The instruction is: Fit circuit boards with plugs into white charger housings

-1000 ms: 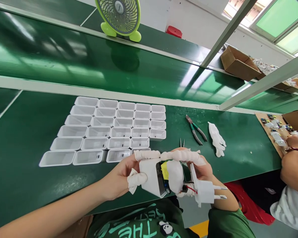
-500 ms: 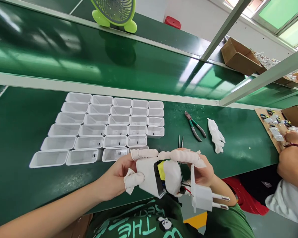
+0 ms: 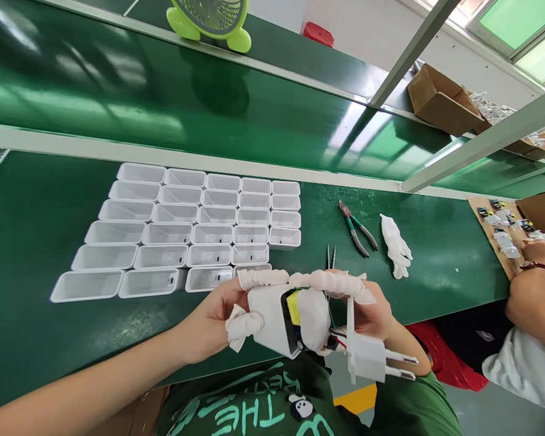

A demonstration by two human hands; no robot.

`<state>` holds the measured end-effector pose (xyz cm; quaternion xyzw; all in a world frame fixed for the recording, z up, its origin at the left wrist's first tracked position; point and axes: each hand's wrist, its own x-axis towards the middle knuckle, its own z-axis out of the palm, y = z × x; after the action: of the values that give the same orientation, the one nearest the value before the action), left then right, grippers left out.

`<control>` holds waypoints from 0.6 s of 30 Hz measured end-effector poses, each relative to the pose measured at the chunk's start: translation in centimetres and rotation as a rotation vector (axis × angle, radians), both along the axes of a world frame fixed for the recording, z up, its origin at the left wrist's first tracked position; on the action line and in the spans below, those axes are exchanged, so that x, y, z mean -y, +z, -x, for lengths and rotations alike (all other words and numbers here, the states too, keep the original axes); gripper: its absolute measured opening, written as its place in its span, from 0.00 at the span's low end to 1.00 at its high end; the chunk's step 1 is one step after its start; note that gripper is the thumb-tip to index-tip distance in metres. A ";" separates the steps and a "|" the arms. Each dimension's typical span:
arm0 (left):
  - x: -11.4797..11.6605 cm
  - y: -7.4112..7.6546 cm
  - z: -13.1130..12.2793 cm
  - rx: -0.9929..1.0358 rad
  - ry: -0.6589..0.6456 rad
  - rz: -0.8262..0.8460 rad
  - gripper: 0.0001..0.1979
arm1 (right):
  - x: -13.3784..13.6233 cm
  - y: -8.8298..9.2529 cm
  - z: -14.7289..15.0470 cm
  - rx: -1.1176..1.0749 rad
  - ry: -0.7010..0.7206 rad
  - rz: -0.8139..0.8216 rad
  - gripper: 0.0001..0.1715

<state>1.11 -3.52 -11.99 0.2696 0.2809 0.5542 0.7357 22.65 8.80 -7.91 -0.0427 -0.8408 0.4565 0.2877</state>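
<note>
My left hand [image 3: 218, 321], with white finger cots on thumb and finger, grips a white plastic charger housing [image 3: 270, 318]. Its open end faces right, and a circuit board with a yellow-wrapped part [image 3: 293, 309] sits partly inside it. My right hand [image 3: 367, 306], also in white finger cots, is closed on the board's outer end, and its thumb covers much of it. Beside that hand, a white two-pin plug cap [image 3: 367, 357] hangs from red and black wires. Metal tweezers [image 3: 330, 257] stick out past the right hand; whether it holds them is unclear.
Rows of white plastic bins [image 3: 168, 212] stand on the green table at left. Pliers [image 3: 358, 229] and a white glove [image 3: 395, 245] lie at right. Further right, another person's hand [image 3: 541, 251] is at a board of parts [image 3: 499, 227]. A green fan [image 3: 209, 21] stands behind.
The view has shifted very slightly. Both hands keep the same hold, and the housing, board and plug cap sit almost exactly as before.
</note>
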 end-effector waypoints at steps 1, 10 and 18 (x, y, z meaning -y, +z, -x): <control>0.0 0.0 0.0 0.000 -0.005 0.004 0.22 | 0.0 -0.1 -0.1 0.006 0.002 0.003 0.32; 0.0 -0.1 0.0 0.017 -0.024 0.009 0.23 | 0.3 -1.2 -0.7 0.050 -0.052 0.047 0.31; 0.2 -0.3 0.0 0.054 -0.022 -0.039 0.22 | -0.1 -1.0 -0.3 -0.030 -0.009 0.064 0.31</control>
<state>1.14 -3.69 -12.25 0.2721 0.2472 0.5585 0.7436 22.91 8.86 -8.90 -0.0489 -0.8210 0.4827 0.3009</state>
